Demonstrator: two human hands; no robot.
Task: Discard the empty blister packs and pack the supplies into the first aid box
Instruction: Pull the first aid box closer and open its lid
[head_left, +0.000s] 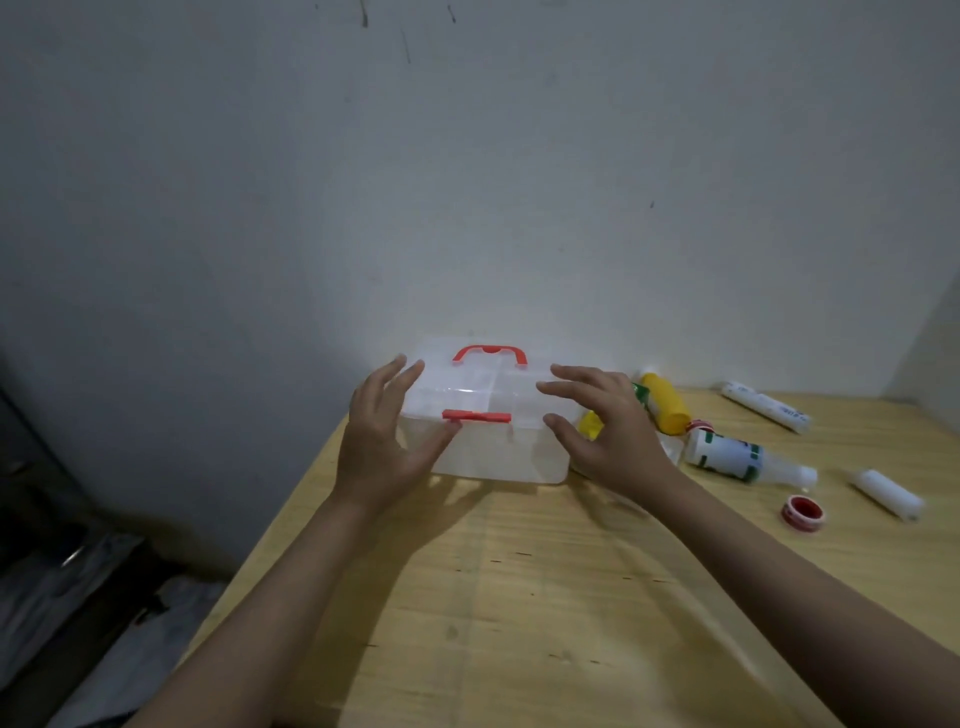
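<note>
A translucent first aid box with a red handle and a red front latch stands closed at the table's far left, against the wall. My left hand hovers at its left side, fingers spread, thumb near the latch. At the box's right side my right hand is also spread, holding nothing. To the right lie a yellow bottle, a white bottle with a green label, a red tape roll, a white roll and a white tube. No blister packs are visible.
The wooden table ends at a left edge close to the box. Below it on the left lies dark floor with grey clutter. A grey wall rises right behind the box. A small yellow item peeks from behind my right hand.
</note>
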